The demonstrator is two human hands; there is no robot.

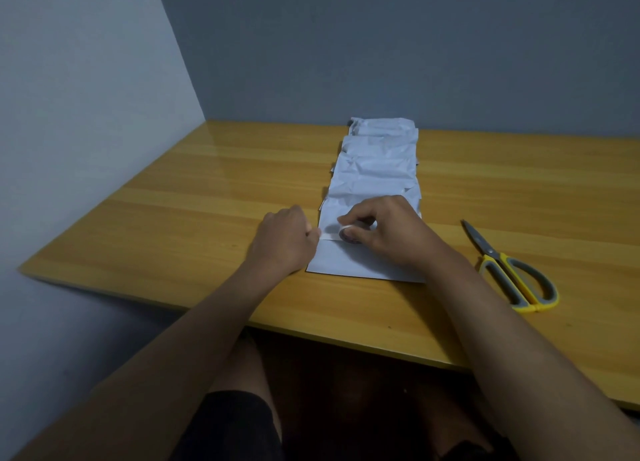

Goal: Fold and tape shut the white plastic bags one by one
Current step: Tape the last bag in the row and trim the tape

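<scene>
A folded white plastic bag lies flat near the front of the wooden table. Over it, my right hand grips a small roll of white tape. My left hand pinches the free end of the tape at the bag's left edge, and a short strip stretches between the two hands. Behind this bag, several more white bags lie overlapping in a row toward the wall.
Yellow-and-grey scissors lie closed on the table to the right of my right forearm. Walls close off the back and left sides. The table's front edge runs just below my forearms, with my knees beneath it.
</scene>
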